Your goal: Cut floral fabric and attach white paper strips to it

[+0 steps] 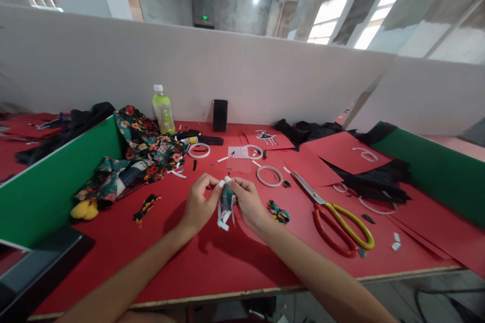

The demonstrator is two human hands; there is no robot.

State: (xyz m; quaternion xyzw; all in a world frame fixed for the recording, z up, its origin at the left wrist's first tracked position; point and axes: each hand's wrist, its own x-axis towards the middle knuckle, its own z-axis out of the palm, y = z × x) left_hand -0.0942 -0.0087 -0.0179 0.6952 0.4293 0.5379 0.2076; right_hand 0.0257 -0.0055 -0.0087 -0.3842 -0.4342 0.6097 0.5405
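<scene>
Both hands meet above the red table — the left hand and right hand each pinch the small floral fabric piece, seemingly edged with white tape, between them. Scissors lie right of the right hand — a fabric scrap just beside it.

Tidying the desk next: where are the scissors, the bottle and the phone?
scissors (333,214): head view, on the handles near the pivot.
bottle (163,112): head view, on the label at mid-body.
phone (220,115): head view, on the middle of its dark face.
</scene>
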